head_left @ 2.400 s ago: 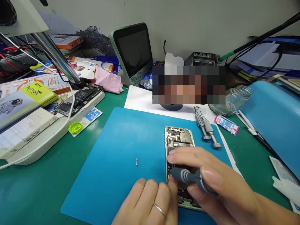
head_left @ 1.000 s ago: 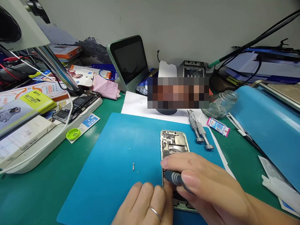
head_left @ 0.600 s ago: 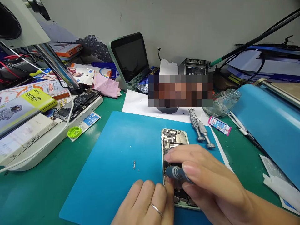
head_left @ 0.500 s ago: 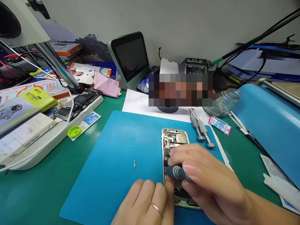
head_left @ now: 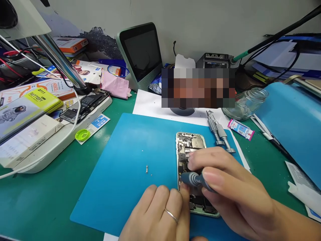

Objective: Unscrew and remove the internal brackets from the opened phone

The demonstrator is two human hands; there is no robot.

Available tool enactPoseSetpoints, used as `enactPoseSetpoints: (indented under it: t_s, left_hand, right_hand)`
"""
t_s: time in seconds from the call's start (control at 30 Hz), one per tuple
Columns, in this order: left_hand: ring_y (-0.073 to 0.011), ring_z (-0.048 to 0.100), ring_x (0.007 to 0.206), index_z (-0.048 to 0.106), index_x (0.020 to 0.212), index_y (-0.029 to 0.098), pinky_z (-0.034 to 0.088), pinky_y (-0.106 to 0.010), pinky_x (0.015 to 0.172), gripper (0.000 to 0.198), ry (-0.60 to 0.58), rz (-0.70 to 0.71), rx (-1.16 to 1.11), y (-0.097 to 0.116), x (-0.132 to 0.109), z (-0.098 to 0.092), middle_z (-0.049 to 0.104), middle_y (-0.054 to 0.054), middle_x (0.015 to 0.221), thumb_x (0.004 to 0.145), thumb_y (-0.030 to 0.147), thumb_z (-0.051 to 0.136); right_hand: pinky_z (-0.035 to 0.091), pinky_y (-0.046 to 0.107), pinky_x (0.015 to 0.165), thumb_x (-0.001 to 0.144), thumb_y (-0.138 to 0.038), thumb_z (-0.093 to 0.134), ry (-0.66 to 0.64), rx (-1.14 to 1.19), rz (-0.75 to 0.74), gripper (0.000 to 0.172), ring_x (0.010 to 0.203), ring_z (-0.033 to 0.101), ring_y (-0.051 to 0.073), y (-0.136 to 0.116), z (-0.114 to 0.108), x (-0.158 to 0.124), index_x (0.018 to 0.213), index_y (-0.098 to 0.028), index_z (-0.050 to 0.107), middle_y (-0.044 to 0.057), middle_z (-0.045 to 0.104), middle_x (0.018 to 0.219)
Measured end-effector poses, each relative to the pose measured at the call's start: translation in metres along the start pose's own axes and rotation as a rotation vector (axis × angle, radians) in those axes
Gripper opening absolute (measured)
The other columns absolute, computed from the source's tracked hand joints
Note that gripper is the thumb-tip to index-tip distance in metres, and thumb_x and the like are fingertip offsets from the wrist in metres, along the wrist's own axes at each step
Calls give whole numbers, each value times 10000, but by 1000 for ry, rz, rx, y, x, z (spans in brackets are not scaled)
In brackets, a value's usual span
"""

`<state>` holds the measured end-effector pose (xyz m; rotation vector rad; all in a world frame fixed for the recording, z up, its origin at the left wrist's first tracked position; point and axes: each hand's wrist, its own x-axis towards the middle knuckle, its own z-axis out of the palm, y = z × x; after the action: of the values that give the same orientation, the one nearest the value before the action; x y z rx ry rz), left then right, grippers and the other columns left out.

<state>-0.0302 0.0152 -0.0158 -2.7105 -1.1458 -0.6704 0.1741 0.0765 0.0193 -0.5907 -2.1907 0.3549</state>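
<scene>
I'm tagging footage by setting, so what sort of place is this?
Probably a phone-repair bench: an opened smartphone lies on a blue mat, the right hand holds a grey screwdriver-like tool, and two metal screwdrivers lie nearby.

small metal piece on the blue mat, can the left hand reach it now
Probably yes: the small metal piece lies on the blue mat beyond the left hand, only a tiny speck between, though that hand is at the opened phone.
</scene>
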Motion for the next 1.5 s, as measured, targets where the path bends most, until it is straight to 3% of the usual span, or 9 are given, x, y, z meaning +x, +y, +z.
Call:
enactPoseSetpoints:
  t_s: [0.1, 0.23, 0.47, 0.57, 0.67, 0.9, 1.13, 1.3, 1.5]
  left_hand:
    - [-164, 554, 680, 704, 1157, 113, 440, -320, 610, 542, -1, 21, -21, -4, 2, -2, 596, -60, 846, 1107, 506, 334]
    - [-152, 524, 633, 696, 1108, 89, 388, -332, 581, 532, 73, 52, -64, -7, 5, -2, 604, -41, 817, 1119, 452, 307]
    - [-185, 501, 650, 668, 1127, 81, 356, -372, 638, 551, 172, -105, -76, 6, 7, 7, 596, -30, 769, 1125, 412, 228]
    - [-181, 510, 654, 666, 1137, 77, 352, -367, 643, 529, 133, -56, -77, 3, 7, 5, 601, -28, 782, 1124, 414, 259]
    - [-175, 520, 660, 662, 1152, 61, 364, -359, 648, 521, 104, 1, -51, -1, 9, 1, 604, -28, 796, 1123, 421, 287]
    - [-187, 482, 678, 667, 1065, 99, 356, -371, 637, 514, 134, -72, -65, 4, 6, 5, 555, -37, 768, 1118, 407, 259]
    - [-183, 500, 721, 665, 1184, 61, 377, -360, 669, 519, 0, 49, -17, -5, 2, -1, 569, -45, 837, 1105, 460, 342]
    - [-183, 517, 742, 628, 1266, 49, 391, -371, 700, 539, -12, 25, -18, -4, 2, -3, 591, -44, 872, 1121, 432, 280]
    - [-188, 547, 734, 644, 1268, 54, 408, -362, 660, 549, -25, 7, -20, -1, 0, -2, 622, -63, 861, 1083, 508, 396]
  right_hand:
    - [617, 382, 976, 1004, -70, 520, -42, 18, -3, 531, 1084, 726, 211, -1, 0, 0, 1511, -219, 480, 98, 739, 1167]
    - [641, 370, 904, 993, -129, 623, -14, -4, 59, 564, 966, 735, 207, 0, 1, -4, 1511, -317, 505, 32, 766, 1057]
    - [648, 411, 907, 980, -157, 624, -16, 51, 103, 599, 1063, 735, 254, 3, 1, -10, 1530, -357, 500, 65, 752, 1210]
    - [650, 397, 898, 979, -157, 622, -29, 47, 110, 574, 1012, 736, 236, 3, 1, -8, 1516, -331, 520, 63, 757, 1161]
    - [640, 372, 874, 921, -20, 637, 18, 38, 86, 740, 919, 700, 196, 3, 0, -6, 1572, -326, 467, 38, 735, 1035]
    - [652, 396, 987, 900, 25, 646, -11, 64, 92, 860, 1097, 750, 219, -1, 4, -6, 1644, -264, 329, 85, 759, 1187]
    - [714, 356, 879, 871, 1, 730, 108, 100, 242, 856, 967, 812, 225, -6, 9, -16, 1582, -371, 431, 48, 791, 1214]
    - [712, 302, 885, 856, 30, 716, 136, 131, 272, 866, 970, 810, 198, -3, 9, -13, 1574, -378, 454, 30, 786, 1187]
    - [717, 311, 879, 848, 14, 739, 139, 123, 271, 850, 952, 821, 209, -3, 8, -13, 1558, -372, 475, 31, 796, 1176]
